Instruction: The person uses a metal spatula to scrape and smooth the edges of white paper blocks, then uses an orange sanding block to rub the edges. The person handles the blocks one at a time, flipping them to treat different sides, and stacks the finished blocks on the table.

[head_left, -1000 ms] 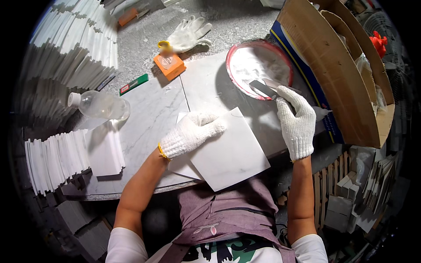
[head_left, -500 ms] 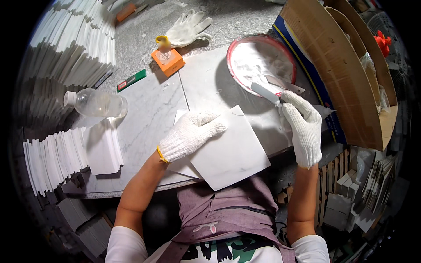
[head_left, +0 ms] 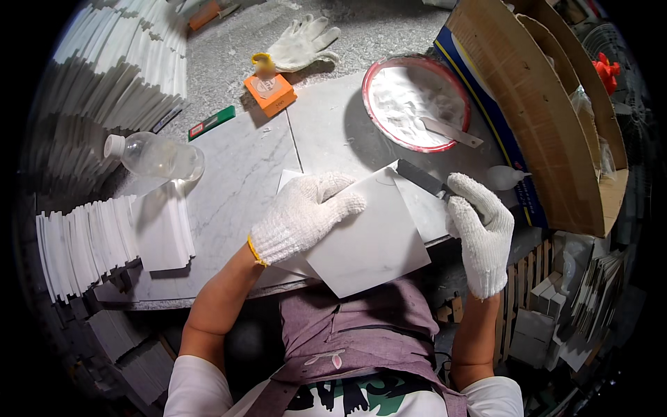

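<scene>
My left hand [head_left: 306, 214], in a white knitted glove, grips the left side of a square white marble-look tile [head_left: 375, 243] with its thumb on top. Beneath it, another pale tile [head_left: 297, 265] sticks out at the left. My gloved right hand [head_left: 479, 222] is closed on the handle end of a flat putty knife [head_left: 420, 178]. The knife's dark blade tip is at the tile's far corner; whether it touches I cannot tell. Beyond it stands a red-rimmed bowl [head_left: 368, 115] of white paste, with a second putty knife [head_left: 451, 131] lying across the rim.
A cardboard box [head_left: 528, 104] stands at the right beside a small white squeeze bottle [head_left: 506, 178]. At the left are a clear plastic bottle [head_left: 163, 156] and stacked tiles [head_left: 90, 243]. An orange box [head_left: 269, 94], a spare glove [head_left: 304, 45] and a green box [head_left: 212, 123] lie farther back.
My right hand has drawn the putty knife away from the bowl, and its blade has come to the tile's far corner. My left hand keeps its hold on the tile.
</scene>
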